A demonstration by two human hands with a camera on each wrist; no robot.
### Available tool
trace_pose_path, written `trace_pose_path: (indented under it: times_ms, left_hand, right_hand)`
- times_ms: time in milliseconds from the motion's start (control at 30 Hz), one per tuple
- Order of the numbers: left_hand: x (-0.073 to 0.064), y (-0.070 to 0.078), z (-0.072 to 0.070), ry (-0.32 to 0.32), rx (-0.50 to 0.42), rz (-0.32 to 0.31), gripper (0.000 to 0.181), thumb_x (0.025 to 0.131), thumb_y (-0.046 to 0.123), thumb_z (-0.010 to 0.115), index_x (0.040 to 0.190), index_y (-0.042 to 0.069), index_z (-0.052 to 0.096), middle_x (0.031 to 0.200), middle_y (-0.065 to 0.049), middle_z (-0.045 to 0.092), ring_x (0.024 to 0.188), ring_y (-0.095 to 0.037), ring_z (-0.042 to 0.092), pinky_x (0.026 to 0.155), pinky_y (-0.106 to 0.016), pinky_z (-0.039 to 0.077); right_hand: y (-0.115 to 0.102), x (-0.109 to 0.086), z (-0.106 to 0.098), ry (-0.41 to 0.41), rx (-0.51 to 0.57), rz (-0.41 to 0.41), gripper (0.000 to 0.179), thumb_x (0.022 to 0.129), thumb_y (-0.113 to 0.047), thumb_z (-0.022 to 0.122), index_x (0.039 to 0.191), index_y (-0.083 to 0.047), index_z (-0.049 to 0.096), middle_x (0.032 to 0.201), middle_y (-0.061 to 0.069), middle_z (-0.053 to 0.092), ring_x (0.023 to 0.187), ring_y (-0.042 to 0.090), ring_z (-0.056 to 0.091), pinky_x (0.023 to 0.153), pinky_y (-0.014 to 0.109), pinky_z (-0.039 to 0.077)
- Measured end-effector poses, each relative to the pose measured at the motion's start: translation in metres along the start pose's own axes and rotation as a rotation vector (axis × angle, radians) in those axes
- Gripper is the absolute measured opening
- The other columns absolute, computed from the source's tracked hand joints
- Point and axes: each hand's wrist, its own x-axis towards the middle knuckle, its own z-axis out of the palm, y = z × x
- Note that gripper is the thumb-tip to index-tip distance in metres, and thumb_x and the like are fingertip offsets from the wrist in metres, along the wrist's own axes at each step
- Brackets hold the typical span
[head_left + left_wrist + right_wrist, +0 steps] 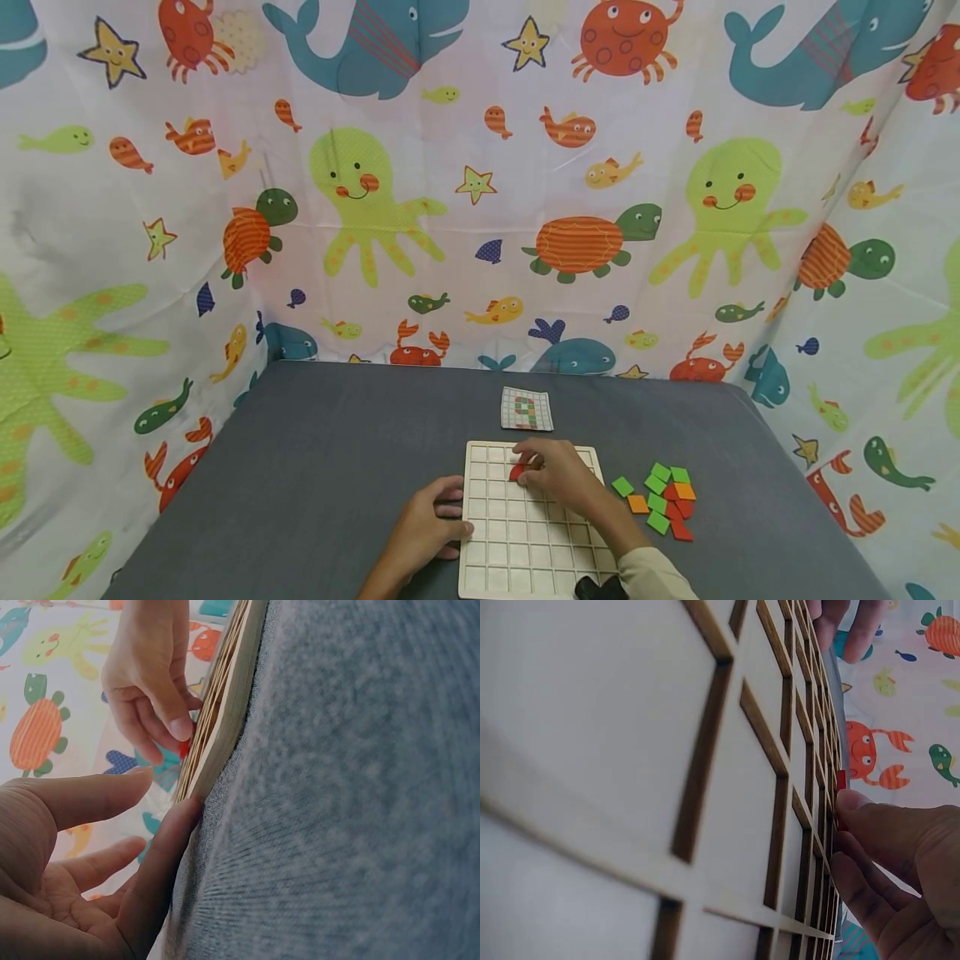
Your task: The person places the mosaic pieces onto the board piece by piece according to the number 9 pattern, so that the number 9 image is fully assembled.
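Note:
A pale wooden board (495, 533) with a grid of square recesses lies on the grey table. Over its upper part, my right hand (558, 477) pinches a small red tile (517, 472) between thumb and fingers. The right wrist view shows the thumb against that red tile (841, 778), low over the grid; whether it sits inside a recess is hidden. My left hand (423, 527) is at the board's left side, fingers loosely spread. In the left wrist view, one of its fingertips (187, 814) touches the board's edge.
Loose green tiles (657, 522), orange tiles (637, 504) and red tiles (681, 530) lie right of the board, some overlapping. Behind the board is a card (527, 410) printed with a coloured grid pattern. A sea-animal curtain (420, 208) surrounds the table's back and sides.

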Motion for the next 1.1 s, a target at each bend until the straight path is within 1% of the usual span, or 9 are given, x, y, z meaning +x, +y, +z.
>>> trace_pose_path:
  times_ms: [233,467,600,833,967,1100]
  left_hand:
    - [0.0007,0.0,-0.0002,-0.001,0.004,-0.005,0.07,0.083,0.003,0.083,0.148,0.003,0.057,0.133,-0.016,0.063,0.111,-0.027,0.066,0.059,-0.042,0.064]
    - [0.001,-0.0005,-0.0007,-0.001,0.004,-0.021,0.07,0.083,0.003,0.083,0.148,0.003,0.057,0.133,-0.016,0.062,0.11,-0.027,0.066,0.059,-0.042,0.064]
    - [0.0012,-0.0008,-0.0007,0.003,0.005,-0.028,0.07,0.083,0.003,0.083,0.148,0.003,0.057,0.133,-0.016,0.063,0.109,-0.026,0.066,0.059,-0.041,0.064]
    - [0.001,-0.0001,-0.0006,0.001,-0.004,-0.018,0.07,0.083,0.004,0.083,0.149,0.004,0.057,0.132,-0.015,0.063,0.108,-0.025,0.066,0.059,-0.042,0.064]
    - [0.0008,0.0003,-0.0007,-0.001,-0.006,-0.019,0.071,0.083,0.004,0.083,0.149,0.004,0.057,0.133,-0.015,0.063,0.109,-0.025,0.066,0.06,-0.042,0.064]
    - [0.0006,0.0001,-0.0009,-0.001,-0.003,-0.016,0.071,0.083,0.004,0.083,0.149,0.004,0.057,0.133,-0.016,0.063,0.109,-0.026,0.066,0.06,-0.042,0.064]
  right_hand:
    - [-0.0037,0.003,0.0012,-0.007,-0.014,0.02,0.038,0.09,-0.003,0.083,0.126,-0.001,0.072,0.107,0.008,0.076,0.095,0.024,0.074,0.077,0.033,0.061]
    - [-0.0054,0.0042,0.0026,-0.006,0.01,0.035,0.039,0.089,-0.001,0.082,0.127,-0.001,0.072,0.11,0.012,0.075,0.098,0.027,0.074,0.079,0.037,0.062]
    - [-0.005,0.0048,0.0032,0.0,0.005,0.029,0.037,0.09,-0.001,0.081,0.126,-0.001,0.072,0.109,0.01,0.075,0.096,0.025,0.075,0.078,0.035,0.062]
    - [-0.0053,0.0045,0.0026,0.009,-0.014,0.014,0.035,0.091,0.0,0.08,0.125,-0.004,0.074,0.105,0.007,0.076,0.092,0.021,0.074,0.075,0.029,0.06]
    - [-0.0053,0.0026,0.0023,0.013,-0.012,0.016,0.034,0.09,0.001,0.08,0.124,-0.005,0.075,0.105,0.007,0.076,0.093,0.021,0.074,0.074,0.028,0.06]
    - [-0.0049,0.0025,0.0022,0.016,0.002,0.017,0.034,0.09,0.002,0.08,0.123,-0.004,0.075,0.106,0.009,0.076,0.095,0.025,0.075,0.075,0.031,0.061]
